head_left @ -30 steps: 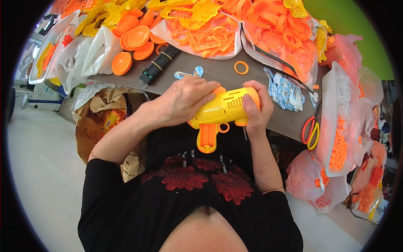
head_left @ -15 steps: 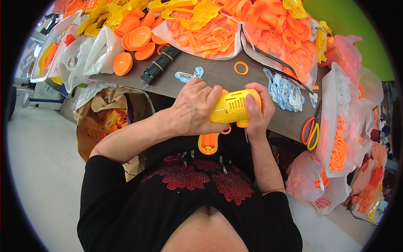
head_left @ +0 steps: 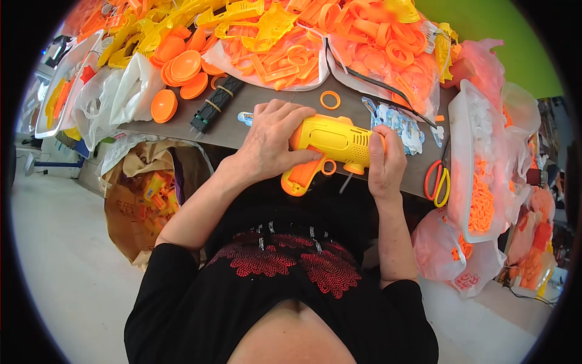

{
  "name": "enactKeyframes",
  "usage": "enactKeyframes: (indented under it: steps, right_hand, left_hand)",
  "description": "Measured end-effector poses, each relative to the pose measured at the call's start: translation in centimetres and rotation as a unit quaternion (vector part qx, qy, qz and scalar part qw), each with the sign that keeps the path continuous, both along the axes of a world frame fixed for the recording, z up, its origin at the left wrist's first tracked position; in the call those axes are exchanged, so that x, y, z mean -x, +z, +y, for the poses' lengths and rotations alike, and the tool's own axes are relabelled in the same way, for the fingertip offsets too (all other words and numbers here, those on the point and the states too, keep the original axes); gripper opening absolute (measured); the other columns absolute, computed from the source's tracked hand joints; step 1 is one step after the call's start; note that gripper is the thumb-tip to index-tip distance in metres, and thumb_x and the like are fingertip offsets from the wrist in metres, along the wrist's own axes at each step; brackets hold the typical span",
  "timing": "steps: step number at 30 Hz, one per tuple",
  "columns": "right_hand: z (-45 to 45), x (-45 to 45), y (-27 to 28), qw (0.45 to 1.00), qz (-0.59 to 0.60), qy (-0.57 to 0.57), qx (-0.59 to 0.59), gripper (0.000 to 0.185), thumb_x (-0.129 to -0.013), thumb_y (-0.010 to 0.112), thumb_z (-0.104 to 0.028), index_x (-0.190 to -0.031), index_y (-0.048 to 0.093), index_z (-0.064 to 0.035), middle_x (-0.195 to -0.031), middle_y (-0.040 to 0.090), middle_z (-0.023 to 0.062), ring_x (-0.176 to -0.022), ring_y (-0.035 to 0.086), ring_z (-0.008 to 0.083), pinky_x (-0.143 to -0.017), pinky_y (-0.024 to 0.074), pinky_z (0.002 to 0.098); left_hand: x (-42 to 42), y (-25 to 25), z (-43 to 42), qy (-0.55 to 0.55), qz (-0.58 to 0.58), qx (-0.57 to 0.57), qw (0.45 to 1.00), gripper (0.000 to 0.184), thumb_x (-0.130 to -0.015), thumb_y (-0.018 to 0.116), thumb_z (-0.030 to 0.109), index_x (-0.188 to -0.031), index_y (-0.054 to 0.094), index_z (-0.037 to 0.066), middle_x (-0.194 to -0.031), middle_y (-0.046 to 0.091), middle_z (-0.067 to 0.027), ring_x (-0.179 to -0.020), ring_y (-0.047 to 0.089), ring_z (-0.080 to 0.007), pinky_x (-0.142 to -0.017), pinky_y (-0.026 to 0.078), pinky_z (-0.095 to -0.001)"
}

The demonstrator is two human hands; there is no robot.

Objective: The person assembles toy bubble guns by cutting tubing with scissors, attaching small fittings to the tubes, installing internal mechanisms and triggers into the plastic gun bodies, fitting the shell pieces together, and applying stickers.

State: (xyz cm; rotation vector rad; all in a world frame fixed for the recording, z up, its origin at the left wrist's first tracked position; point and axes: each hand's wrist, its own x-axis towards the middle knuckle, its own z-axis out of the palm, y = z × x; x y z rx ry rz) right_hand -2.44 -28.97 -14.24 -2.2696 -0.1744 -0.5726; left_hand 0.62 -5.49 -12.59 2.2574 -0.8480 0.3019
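Note:
A yellow and orange toy gun (head_left: 333,138) is held between my two hands, just in front of the table edge. My left hand (head_left: 274,136) wraps around its rear end, thumb above the orange handle. The fingers of my right hand (head_left: 386,161) close around the front end, with the thumb on top. An orange trigger ring (head_left: 328,167) shows below the body, and a thin grey rod (head_left: 346,183) sticks out beneath it. Blue printed labels (head_left: 394,124) lie on the table behind my right hand. The palm sides of both hands are hidden.
Piles of orange parts (head_left: 394,36) and yellow parts (head_left: 242,24) cover the table's back. An orange ring (head_left: 330,100), a black strapped bundle (head_left: 216,104) and scissors (head_left: 438,182) lie nearer. A white bin (head_left: 470,145) stands right; a paper bag (head_left: 130,212) of toy parts stands left.
The toy gun has turned so that more of its body and handle shows. My left hand has shifted back along it, and my right hand has moved slightly lower at the front.

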Motion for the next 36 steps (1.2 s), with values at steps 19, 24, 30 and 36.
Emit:
enactKeyframes:
  steps: [19,24,30,36]
  right_hand:
    - [1.8,-10.7,6.2,0.904,0.182,0.252,0.292,0.019,-0.073,0.062,-0.011,-0.089,0.064,-0.001,-0.083,0.062,0.0138,-0.081,0.06,0.0283,-0.073,0.0463,0.0355]
    - [2.3,-11.0,7.3,0.895,0.185,0.252,0.317,0.016,-0.075,0.061,-0.012,-0.086,0.063,0.0001,-0.079,0.063,0.0148,-0.077,0.061,0.0286,-0.07,0.0466,0.0359]
    - [1.2,-11.8,7.8,0.953,0.091,0.192,0.215,0.014,-0.076,0.06,-0.012,-0.083,0.062,0.0011,-0.074,0.062,0.014,-0.07,0.061,0.0256,-0.064,0.0461,0.0337]
    - [0.2,-13.8,9.6,0.96,0.043,0.155,0.23,0.015,-0.079,0.06,-0.012,-0.086,0.063,0.001,-0.074,0.062,0.011,-0.068,0.06,0.019,-0.064,0.0456,0.0309]
  left_hand:
    - [0.5,-2.0,-1.0,0.038,-0.027,0.073,0.996,0.06,-0.066,0.077,0.029,-0.113,0.048,0.004,-0.106,0.055,-0.0127,-0.097,0.052,-0.029,-0.082,0.036,-0.0414]
    - [0.6,-1.9,-1.1,0.06,-0.059,0.073,0.994,0.063,-0.065,0.078,0.028,-0.115,0.049,0.002,-0.104,0.056,-0.0145,-0.092,0.053,-0.0304,-0.08,0.037,-0.0397]
    - [-0.7,-2.2,-1.9,0.084,-0.049,0.069,0.993,0.064,-0.064,0.078,0.028,-0.116,0.05,0.002,-0.106,0.057,-0.0138,-0.092,0.053,-0.0291,-0.08,0.037,-0.0388]
    - [-0.7,-2.5,-2.1,0.099,-0.078,0.094,0.988,0.066,-0.066,0.077,0.029,-0.118,0.049,0.001,-0.106,0.057,-0.013,-0.093,0.053,-0.0292,-0.082,0.037,-0.0393]
